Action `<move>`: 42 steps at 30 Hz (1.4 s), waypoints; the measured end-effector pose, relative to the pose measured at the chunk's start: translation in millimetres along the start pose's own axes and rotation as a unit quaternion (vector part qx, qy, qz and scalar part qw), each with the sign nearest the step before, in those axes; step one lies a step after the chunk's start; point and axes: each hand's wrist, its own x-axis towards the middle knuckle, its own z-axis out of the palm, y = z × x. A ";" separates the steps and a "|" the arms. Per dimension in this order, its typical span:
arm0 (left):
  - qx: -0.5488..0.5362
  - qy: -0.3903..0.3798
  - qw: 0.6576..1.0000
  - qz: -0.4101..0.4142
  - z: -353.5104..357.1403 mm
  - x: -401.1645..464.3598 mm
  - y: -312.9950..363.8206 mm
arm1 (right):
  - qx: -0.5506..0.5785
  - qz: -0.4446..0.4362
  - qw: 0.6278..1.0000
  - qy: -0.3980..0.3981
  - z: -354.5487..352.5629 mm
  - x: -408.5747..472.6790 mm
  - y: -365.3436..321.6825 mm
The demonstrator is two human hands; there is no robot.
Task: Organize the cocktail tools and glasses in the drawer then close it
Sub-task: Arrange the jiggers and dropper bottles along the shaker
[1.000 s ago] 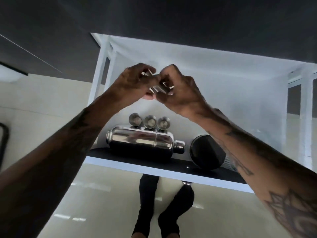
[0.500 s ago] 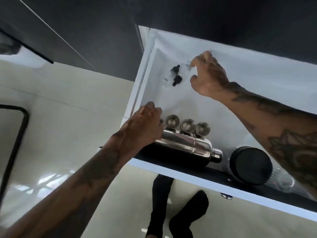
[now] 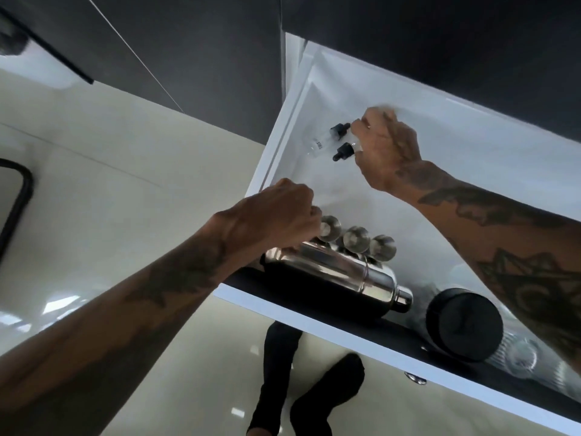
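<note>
The white drawer [image 3: 314,325] stands open. Along its front lies a steel cocktail shaker [image 3: 339,278] on its side, with three small steel cups [image 3: 356,239] in a row behind it. Two clear dropper bottles with black caps lie at the back left; the left one [image 3: 320,143] is free. My right hand [image 3: 386,149] pinches the second dropper bottle [image 3: 344,151] by its body. My left hand [image 3: 279,215] has curled fingers resting at the shaker's left end, beside the leftmost cup; whether it grips anything is hidden.
A black round lid or jar [image 3: 465,322] sits right of the shaker, with clear glasses [image 3: 522,357] beyond it under my right forearm. Dark cabinet fronts rise behind the drawer. My feet in black socks [image 3: 314,398] stand on a glossy cream floor.
My hands, joined above the drawer a second ago, have parted. The right hand reached the back left and closed on the second dropper bottle. The left hand dropped to the shaker's end.
</note>
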 end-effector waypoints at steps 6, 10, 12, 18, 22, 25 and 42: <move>-0.069 0.148 0.986 -0.040 -42.6 54.7 12.7 | 0.066 -0.006 0.998 -0.014 9.0 -30.8 22.2; -0.005 0.140 0.990 -0.024 -37.3 105.1 36.4 | 0.139 0.030 0.989 -0.041 20.7 -55.5 32.7; 0.050 0.090 0.994 -0.025 -25.8 119.4 37.9 | 0.164 0.051 0.984 -0.048 24.5 -60.9 33.7; -0.010 0.095 0.995 -0.028 -5.3 115.0 21.2 | 0.340 0.137 0.930 -0.009 19.0 -71.7 27.1; -0.181 0.106 0.978 0.011 -2.3 79.7 14.4 | 0.426 0.127 0.896 -0.010 13.1 -86.7 16.0; -0.219 0.088 0.970 0.051 7.0 53.4 13.5 | 0.406 0.083 0.910 -0.033 10.1 -93.8 8.7; -0.030 -0.095 0.994 0.037 -15.1 31.3 33.6 | 0.258 -0.007 0.952 -0.165 -13.2 -82.3 -5.5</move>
